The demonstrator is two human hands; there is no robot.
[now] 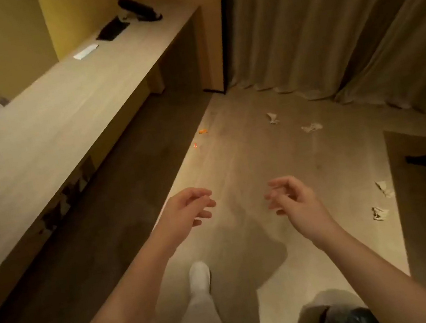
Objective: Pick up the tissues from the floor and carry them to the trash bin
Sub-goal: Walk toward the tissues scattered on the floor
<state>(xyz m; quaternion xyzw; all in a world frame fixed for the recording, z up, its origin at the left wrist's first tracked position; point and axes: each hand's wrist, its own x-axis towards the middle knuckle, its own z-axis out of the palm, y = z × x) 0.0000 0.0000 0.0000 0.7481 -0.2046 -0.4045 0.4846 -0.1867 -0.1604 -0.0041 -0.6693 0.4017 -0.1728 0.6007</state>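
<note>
Our left hand (190, 207) and right hand (291, 196) hang empty, fingers loosely curled. The crumpled tissues (312, 127) look light and soft, so we judge a gentle pinch anywhere will do.

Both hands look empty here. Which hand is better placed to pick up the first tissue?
Right hand, probably: all four crumpled white tissues, the nearest, lie on the floor to its right; the left hand is farther away.
</note>
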